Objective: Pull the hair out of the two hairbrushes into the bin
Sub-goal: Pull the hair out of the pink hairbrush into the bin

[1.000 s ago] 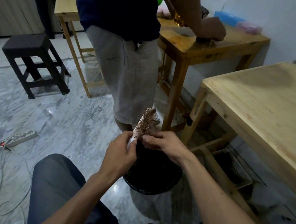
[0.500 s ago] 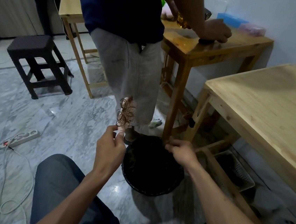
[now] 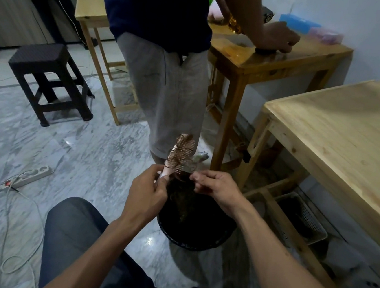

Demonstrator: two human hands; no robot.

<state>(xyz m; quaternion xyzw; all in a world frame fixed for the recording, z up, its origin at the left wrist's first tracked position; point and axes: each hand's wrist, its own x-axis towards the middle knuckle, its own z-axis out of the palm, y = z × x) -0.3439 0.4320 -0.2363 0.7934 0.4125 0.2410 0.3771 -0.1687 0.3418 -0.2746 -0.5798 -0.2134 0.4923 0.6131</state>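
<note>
A pink hairbrush (image 3: 182,151) with brown hair tangled in its bristles stands tilted above the far rim of the black bin (image 3: 195,224) on the floor. My left hand (image 3: 147,192) grips its handle from below. My right hand (image 3: 217,186) is just right of the brush over the bin, its fingers curled with thumb and fingertips pinched together by the lowest bristles; whether hair is between them I cannot tell. Dark hair lies inside the bin. Only this one brush is in view.
A standing person (image 3: 166,71) is right behind the bin, one hand on a small wooden table (image 3: 275,61). A larger wooden table (image 3: 349,137) is at the right, with a white basket (image 3: 303,216) beneath. A dark stool (image 3: 48,75) and a power strip (image 3: 29,176) sit left.
My right hand came up from the bin's far rim to the brush's bristles. My left hand brought the brush right, back over the bin.
</note>
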